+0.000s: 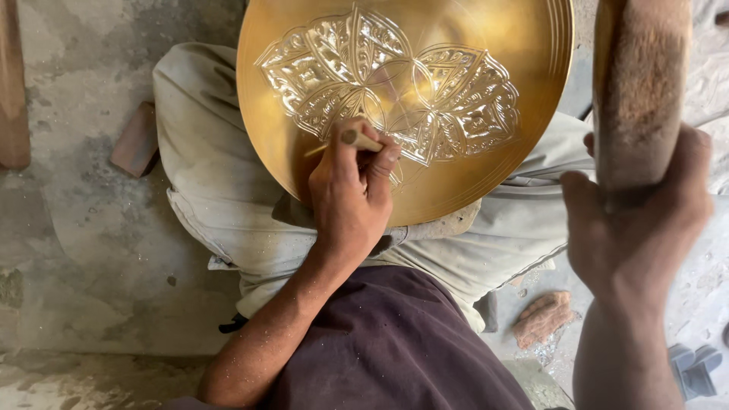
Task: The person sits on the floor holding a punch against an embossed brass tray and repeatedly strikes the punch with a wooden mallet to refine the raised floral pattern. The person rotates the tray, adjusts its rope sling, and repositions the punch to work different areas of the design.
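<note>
Nearest, at the right edge, the right hand (634, 228) wraps round a thick wooden mallet (642, 91), raised and somewhat blurred. Farther in, the left hand (351, 193) pinches a thin chisel (357, 139), its tip apparently touching the brass plate (493, 45). Beyond both hands, that plate rests tilted on the lap, its engraved floral pattern (395, 83) above the left fingers.

Bright diffuse daylight; soft shadows. Strong glare on brass plate (425, 91) upper centre. Right hand (634, 220) and wooden mallet (642, 83) near lens, blurred.
</note>
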`<state>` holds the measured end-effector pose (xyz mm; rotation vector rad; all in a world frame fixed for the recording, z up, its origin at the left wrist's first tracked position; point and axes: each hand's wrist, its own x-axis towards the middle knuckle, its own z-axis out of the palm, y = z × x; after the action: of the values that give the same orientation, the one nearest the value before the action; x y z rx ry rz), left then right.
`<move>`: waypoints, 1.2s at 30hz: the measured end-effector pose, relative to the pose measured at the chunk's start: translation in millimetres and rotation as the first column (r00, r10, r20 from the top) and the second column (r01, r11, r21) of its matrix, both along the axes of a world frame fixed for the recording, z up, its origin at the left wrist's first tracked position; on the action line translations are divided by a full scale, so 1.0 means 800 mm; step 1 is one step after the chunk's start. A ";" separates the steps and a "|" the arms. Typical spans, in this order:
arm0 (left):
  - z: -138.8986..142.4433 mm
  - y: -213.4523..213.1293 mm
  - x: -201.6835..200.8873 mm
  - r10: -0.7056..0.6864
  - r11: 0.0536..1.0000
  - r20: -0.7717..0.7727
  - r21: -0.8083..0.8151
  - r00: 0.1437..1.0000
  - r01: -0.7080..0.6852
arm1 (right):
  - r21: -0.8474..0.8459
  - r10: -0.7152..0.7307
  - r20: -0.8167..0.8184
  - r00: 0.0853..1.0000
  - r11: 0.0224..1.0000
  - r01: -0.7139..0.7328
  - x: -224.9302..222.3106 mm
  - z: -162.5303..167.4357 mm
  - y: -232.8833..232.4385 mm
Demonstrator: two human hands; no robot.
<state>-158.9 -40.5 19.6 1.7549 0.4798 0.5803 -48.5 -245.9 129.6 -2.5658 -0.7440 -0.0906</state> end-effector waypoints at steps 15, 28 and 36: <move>-0.015 -0.017 0.002 0.060 0.985 -0.010 0.161 0.998 -0.058 | -0.625 0.585 0.214 0.782 0.698 -0.350 0.037 0.064 0.060; -0.029 -0.047 -0.008 0.189 0.981 0.044 -0.061 0.981 -0.186 | -0.656 0.682 0.131 0.720 0.604 -0.452 0.024 0.107 0.125; -0.044 -0.055 -0.016 0.170 0.982 -0.104 0.106 0.980 -0.159 | -0.560 0.616 0.079 0.784 0.678 -0.476 0.017 0.105 0.129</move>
<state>-171.9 -84.8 -15.9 1.8592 0.6912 0.6321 -34.7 -143.0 213.9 -2.6908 -1.8534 -0.0373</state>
